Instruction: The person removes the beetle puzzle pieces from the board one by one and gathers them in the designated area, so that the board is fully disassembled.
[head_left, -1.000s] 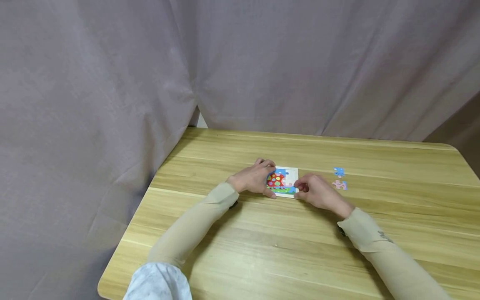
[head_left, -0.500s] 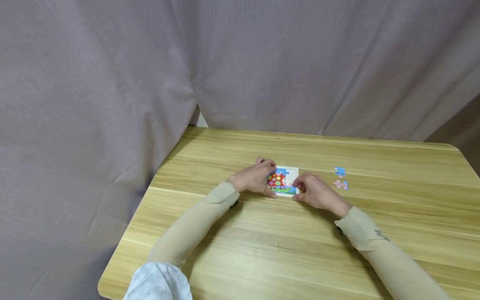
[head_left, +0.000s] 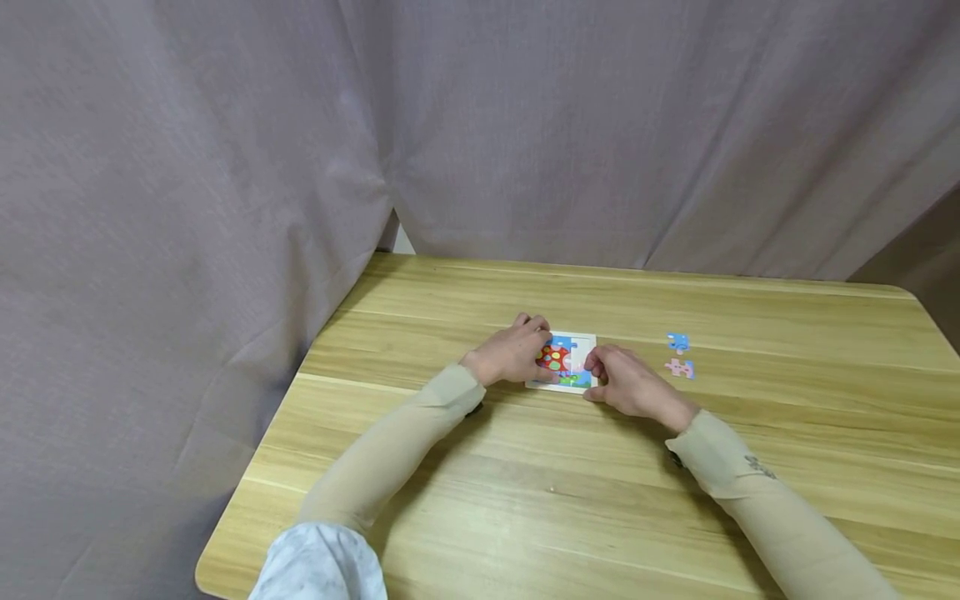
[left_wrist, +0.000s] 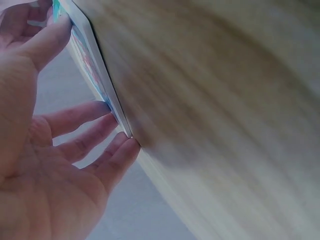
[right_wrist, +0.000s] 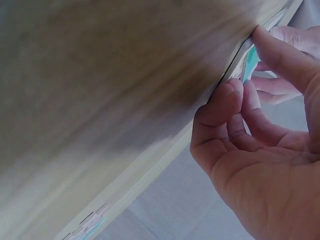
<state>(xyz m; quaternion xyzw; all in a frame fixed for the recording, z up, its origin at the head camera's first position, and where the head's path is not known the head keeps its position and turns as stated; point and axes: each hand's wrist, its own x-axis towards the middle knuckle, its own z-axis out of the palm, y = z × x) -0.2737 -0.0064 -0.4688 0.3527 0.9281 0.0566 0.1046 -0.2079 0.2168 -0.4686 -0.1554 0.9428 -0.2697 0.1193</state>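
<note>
A small jigsaw puzzle (head_left: 556, 359) in a white frame lies on the table, showing a red shape with colored dots, blue at the top and green below. Its upper right part is bare white. From the left, my left hand (head_left: 513, 349) holds it, the thumb on the picture and the other fingertips along the frame's edge. My right hand (head_left: 632, 382) holds the lower right corner, its thumb (right_wrist: 280, 55) by the front edge and curled fingers (right_wrist: 220, 107) at the right side. Those fingers partly hide the right-hand pieces.
Two loose puzzle pieces lie right of the frame: a blue piece (head_left: 678, 342) and a pink and blue piece (head_left: 680, 368) nearer me. The wooden table (head_left: 480, 500) extends around them. A grey curtain (head_left: 525, 125) hangs along its back and left sides.
My left thumb has moved from the frame's front edge up onto the picture. The right hand has shifted slightly left along the frame's right side. The loose pieces stay put.
</note>
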